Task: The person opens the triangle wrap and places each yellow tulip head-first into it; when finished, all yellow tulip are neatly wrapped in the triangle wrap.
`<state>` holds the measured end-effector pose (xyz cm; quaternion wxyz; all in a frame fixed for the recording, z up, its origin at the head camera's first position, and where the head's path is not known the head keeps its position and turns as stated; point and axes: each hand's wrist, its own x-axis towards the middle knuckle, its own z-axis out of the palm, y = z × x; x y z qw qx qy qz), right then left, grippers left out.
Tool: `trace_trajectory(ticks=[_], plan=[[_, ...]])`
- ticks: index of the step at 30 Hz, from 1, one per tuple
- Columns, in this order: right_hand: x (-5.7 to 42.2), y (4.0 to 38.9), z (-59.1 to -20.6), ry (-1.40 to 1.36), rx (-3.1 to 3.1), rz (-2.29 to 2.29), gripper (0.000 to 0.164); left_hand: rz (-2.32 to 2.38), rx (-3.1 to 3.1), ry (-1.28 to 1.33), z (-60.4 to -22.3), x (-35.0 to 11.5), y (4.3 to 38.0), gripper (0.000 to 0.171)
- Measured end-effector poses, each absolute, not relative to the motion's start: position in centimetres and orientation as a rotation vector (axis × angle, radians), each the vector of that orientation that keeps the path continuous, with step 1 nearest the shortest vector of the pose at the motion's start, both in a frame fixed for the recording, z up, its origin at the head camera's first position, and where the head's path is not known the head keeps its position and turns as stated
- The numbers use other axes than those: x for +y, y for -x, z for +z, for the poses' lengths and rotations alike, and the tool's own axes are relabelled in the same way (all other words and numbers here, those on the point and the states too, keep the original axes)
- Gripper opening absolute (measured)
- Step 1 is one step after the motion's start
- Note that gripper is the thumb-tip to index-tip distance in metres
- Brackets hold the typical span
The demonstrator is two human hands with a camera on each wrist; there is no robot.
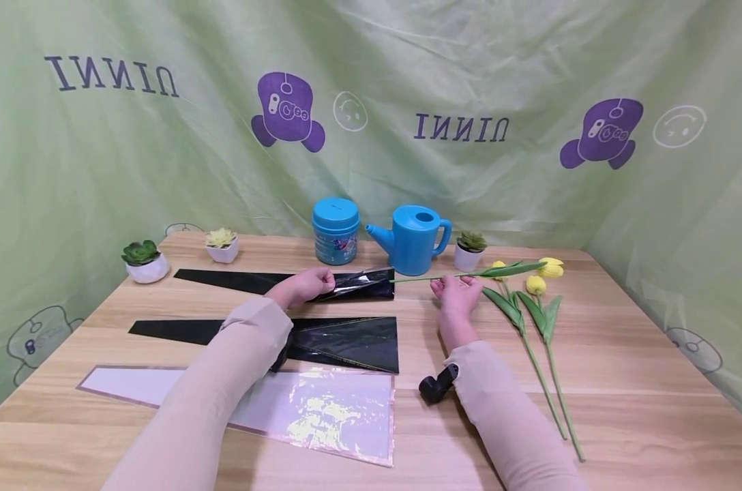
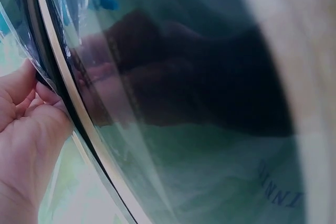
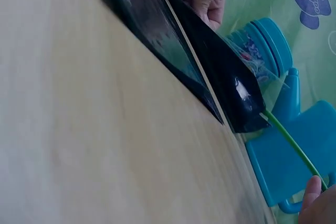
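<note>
A: What do the hands hold?

B: The left hand [image 1: 306, 284] pinches the edge of the far black sleeve [image 1: 371, 285], a long tapered sheet form with a glossy, light-catching surface. The right hand [image 1: 459, 294] grips the slim green stem of a yellow tulip [image 1: 512, 270] between thumb and fingers.

A: Where does this tulip lie relative to the sleeve?

B: It extends nearly level, its smooth cupped bloom to the right and its stem meeting the sleeve's broad right end. How far the stem runs inside cannot be told. In the right wrist view, that end curves into a rounded, shiny hollow.

A: And the remaining forms on the counter [image 1: 641, 382]?

B: On the wood-grained surface, a middle black sleeve [image 1: 346, 341] lies flat, its narrow end left; nearest is a white sleeve [image 1: 352, 416] with a pinkish border and crinkled glare. At right, two loose tulips [image 1: 545, 320] show pointed leaves and straight stems, blooms toward the far side.

A: What stands along the far edge?

B: A ribbed-lidded blue canister [image 1: 336, 232], cylindrical; a smooth blue watering can [image 1: 414, 242] with its spout to the left; and, just right of it, a small plant [image 1: 469, 251] in a white pot.
</note>
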<state>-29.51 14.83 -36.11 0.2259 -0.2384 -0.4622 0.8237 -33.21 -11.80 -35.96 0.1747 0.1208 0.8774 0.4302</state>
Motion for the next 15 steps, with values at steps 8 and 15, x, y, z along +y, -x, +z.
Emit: trace_trajectory(ticks=[8,15], plan=[[13.3,29.4,-36.1,0.647,-1.297,2.301,0.042,1.253,2.457,-0.302,-35.9,-11.7,33.0,0.01],[12.8,29.5,-36.0,0.651,-1.271,2.317,0.045,1.27,2.426,-0.266,-35.5,-11.5,32.7,0.012]])
